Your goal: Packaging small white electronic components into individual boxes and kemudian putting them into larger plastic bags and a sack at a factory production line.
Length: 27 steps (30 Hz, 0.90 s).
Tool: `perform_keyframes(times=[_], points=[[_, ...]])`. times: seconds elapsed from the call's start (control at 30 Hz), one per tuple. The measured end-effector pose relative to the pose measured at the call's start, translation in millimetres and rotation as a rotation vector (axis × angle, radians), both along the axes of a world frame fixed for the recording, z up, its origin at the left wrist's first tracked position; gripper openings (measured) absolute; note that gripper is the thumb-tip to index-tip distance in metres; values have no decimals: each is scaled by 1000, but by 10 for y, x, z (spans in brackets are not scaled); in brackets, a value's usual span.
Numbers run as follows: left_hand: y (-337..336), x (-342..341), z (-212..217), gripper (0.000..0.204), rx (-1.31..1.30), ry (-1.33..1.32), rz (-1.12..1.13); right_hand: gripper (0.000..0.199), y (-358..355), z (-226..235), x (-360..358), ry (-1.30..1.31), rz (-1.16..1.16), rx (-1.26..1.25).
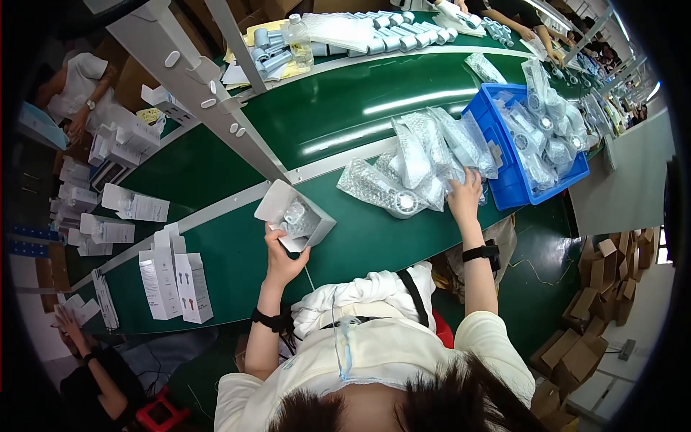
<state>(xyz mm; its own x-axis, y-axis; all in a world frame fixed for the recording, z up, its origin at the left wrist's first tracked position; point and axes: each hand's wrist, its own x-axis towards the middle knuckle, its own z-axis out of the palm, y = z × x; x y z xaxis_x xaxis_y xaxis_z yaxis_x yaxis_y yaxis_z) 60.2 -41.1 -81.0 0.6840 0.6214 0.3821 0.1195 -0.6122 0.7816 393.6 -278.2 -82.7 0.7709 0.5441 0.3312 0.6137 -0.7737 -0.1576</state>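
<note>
My left hand (285,261) grips a small white carton (323,225) from its near side, tilted over the green bench. The carton's end flap stands open, and a clear bubble-wrapped item (296,216) shows inside it. My right hand (466,196) is at the near right edge of a pile of bubble-wrapped packs (417,155), fingers apart and fingertips touching the plastic. One pack (381,191) lies at the pile's left end, with a round grey part showing through the wrap. What the wrapped things are I cannot make out.
A blue bin (512,189) full of bubble-wrapped packs stands right of the pile. Upright white cartons (176,282) stand at the left. A metal post (216,101) rises beyond the bench rail. Across the belt are grey-blue parts (407,37) and a bottle (298,42); other people work nearby.
</note>
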Motion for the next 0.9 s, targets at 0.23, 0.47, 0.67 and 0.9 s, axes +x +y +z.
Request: perform_keyframes(times=[0.23,0.47,0.67,0.9], points=[[-40,-13,170,69,74,166,-57,22,-88,-112,110,62,128,-331],[-176,152,653,62,-74,214,8,9,-80,-107,134,-251,186,49],[-96,273,827,33,-1,289,107,9,360,575,-258,725,-116,1263],[17,378,872,12,-151,248,265,5,1260,1034,-1273,861,733,992]])
